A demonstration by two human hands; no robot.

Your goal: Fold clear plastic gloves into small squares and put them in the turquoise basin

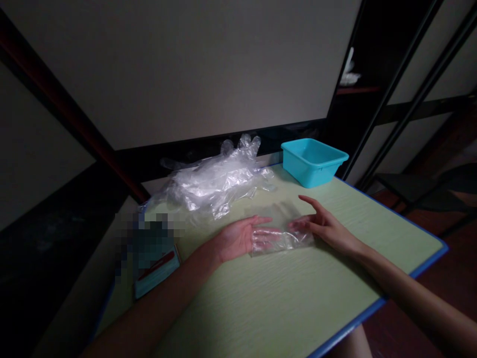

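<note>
A small clear plastic bag (283, 242), flat and roughly rectangular, spans the gap between my two hands just over the table. My left hand (236, 239) holds its left side, palm turned up; the thumb lies near the top, and the straight fingers show through the film. At the right side, my right hand (328, 228) has its lower fingers on the bag, partly seen through the plastic, while one finger points up and away. Behind them lies a heaped pile of clear disposable plastic gloves (212, 181), some with finger shapes sticking out.
A turquoise plastic basket (316, 159) stands at the table's back right corner. On the left lies a partly blurred teal item (158, 278) with a dark red strip. The pale green table (238, 308) has a blue edge. Cabinet doors (223, 64) rise behind it.
</note>
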